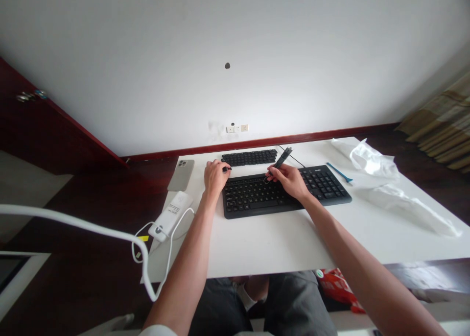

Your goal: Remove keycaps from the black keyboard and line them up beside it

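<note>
Black keyboard point(253, 193) lies across the middle of the worktop point(257, 245). Right hand point(290, 180) above it, fingers closed round a dark tool point(282, 158) with wire loop; left hand point(215, 176) by its far-left corner, fingers pinching a small black piece point(226, 169). Black keycaps point(249, 157) in rows near the worktop's far edge; phone point(181, 175) at far-left corner.

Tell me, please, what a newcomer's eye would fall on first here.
Probably the black keyboard in the middle of the white table, with the right hand over it holding a slim dark tool and the left hand pinching a small black piece near its far left corner. Next, perhaps, comes the white cable curving in from the left edge, and crumpled white plastic on the right.
</note>
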Demonstrator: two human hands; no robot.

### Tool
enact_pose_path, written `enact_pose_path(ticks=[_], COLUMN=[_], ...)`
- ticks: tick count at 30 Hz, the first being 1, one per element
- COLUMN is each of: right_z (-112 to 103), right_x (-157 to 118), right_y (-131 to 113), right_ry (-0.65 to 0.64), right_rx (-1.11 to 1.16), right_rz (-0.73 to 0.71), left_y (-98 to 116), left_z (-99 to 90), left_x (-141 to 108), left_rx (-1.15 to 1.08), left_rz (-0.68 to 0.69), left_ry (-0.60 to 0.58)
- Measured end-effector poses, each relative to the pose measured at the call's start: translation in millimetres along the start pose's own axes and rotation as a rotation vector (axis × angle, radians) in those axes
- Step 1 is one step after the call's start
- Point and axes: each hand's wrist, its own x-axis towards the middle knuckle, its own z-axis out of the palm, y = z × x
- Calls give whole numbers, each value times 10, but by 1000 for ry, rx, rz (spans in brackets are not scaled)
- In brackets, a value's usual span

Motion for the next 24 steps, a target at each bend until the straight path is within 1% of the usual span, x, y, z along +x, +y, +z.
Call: enact_pose_path(ticks=[9,17,24], right_z=[-1,-6,-7], right_x=[0,2,0], right_y=[5,5,13], right_ry=[4,8,3], right_rx=[-5,-4,-4], right_rz=[-5,-2,-5], left_y=[22,20,-26], left_z=[4,-24,-7], left_x=[-6,-92,-111], left_rx=[4,-58,-45], left_rz=[-50,-160,-172], left_ry=[17,27,36])
